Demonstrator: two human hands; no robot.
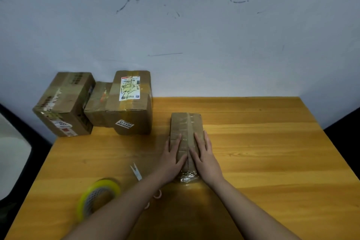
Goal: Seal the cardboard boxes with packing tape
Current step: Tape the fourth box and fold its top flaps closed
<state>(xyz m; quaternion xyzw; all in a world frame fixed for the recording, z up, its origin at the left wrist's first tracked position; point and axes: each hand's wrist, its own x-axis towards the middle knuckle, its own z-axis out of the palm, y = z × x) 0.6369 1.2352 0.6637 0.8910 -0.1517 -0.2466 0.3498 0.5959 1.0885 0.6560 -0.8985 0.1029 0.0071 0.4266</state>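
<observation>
Fingers straight and flat, the left hand point(174, 155) and right hand point(204, 154) press either side of the taped seam on the small brown cardboard box point(186, 132) at mid-table, probably bonding the tape.

Orange-yellow wooden table point(253, 152) with darker grain streaks. Brown cardboard box point(186, 128) with a glossy clear tape strip. Tape roll point(97, 195), yellow-green with a grey, apparently dotted core. Silver scissors point(136, 172). White shipping label point(129, 88) with black print on a brown box. Pale blue-grey wall point(194, 25) with dark scuffs.
</observation>
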